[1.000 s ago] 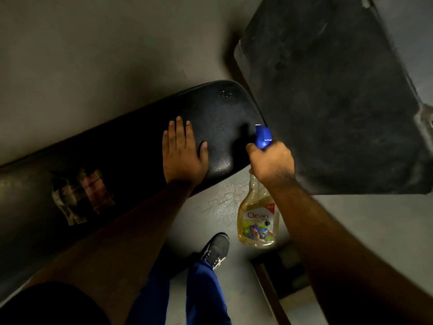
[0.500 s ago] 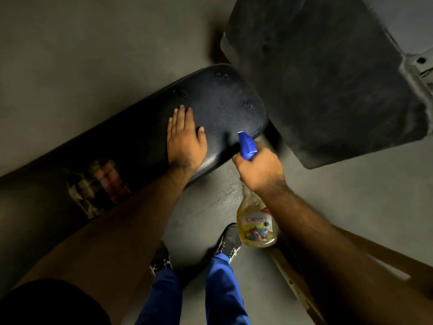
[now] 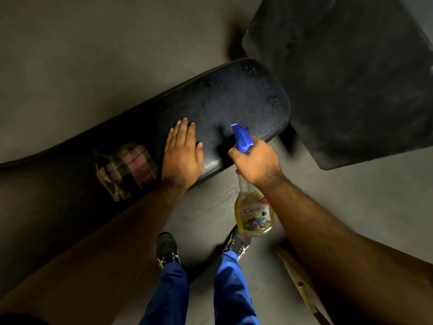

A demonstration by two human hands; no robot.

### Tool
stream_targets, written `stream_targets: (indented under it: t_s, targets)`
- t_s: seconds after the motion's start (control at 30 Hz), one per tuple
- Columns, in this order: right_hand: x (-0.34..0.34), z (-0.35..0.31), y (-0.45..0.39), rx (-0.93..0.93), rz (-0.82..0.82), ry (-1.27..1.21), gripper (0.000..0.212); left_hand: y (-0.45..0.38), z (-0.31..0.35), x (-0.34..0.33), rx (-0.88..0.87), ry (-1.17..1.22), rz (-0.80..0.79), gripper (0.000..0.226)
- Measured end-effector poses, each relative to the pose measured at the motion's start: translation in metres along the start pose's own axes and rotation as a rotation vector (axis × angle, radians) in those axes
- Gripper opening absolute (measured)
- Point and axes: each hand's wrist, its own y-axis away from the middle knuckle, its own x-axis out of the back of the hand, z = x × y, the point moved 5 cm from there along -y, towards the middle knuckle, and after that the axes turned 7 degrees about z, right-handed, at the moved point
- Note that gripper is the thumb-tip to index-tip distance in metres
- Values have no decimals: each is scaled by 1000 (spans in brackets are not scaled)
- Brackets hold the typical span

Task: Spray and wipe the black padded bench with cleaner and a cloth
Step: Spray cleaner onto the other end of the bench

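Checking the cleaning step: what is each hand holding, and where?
Right hand grips the spray bottle at its neck. Left hand lies flat on the bench, holding nothing.

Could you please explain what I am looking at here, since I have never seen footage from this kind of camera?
There is no machine here: a person wears a wide-angle camera on the head, so you look down past their arms to their own shoes on the floor. The long dark shape is a black padded bench, seen from above. The left hand lies flat and open on the padding. The right hand grips a spray bottle of yellowish cleaner, its blue nozzle aimed at the end of the bench, where fine droplets already show. A checked cloth lies further along the bench, not yet in use. The big dark slab at upper right is something nearby that I cannot identify.
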Motion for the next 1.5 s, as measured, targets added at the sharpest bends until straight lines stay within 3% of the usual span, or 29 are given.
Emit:
stream_targets:
  t_s: [0.27, 0.5, 0.67, 0.8, 1.0, 1.1, 1.27, 1.5]
  targets:
    - [-21, -52, -17, 96, -8, 114, 39, 20, -28, -1, -41, -243, -95, 63]
    - [-31, -29, 13, 146, -76, 109, 17, 20, -26, 2, -31, -233, -140, 63]
    - [-43, -1, 44, 131, -79, 133, 17, 25, -23, 12, -82, -233, -208, 61]
    - [-58, 10, 62, 100, -66, 154, 33, 47, -35, 27, -45, -247, -166, 60]
    - [-68, -3, 68, 51, -59, 48, 22, 53, -58, 32, -53, -114, -229, 64]
    - [-67, -18, 67, 71, -39, -6, 24, 53, -64, 51, -41, -32, -154, 58]
    - [-71, -53, 60, 139, -55, 63, 26, 68, -104, 66, 142, -151, -110, 61]
    - [-92, -73, 44, 128, -82, 116, 35, 76, -112, 57, 119, -152, -128, 62]
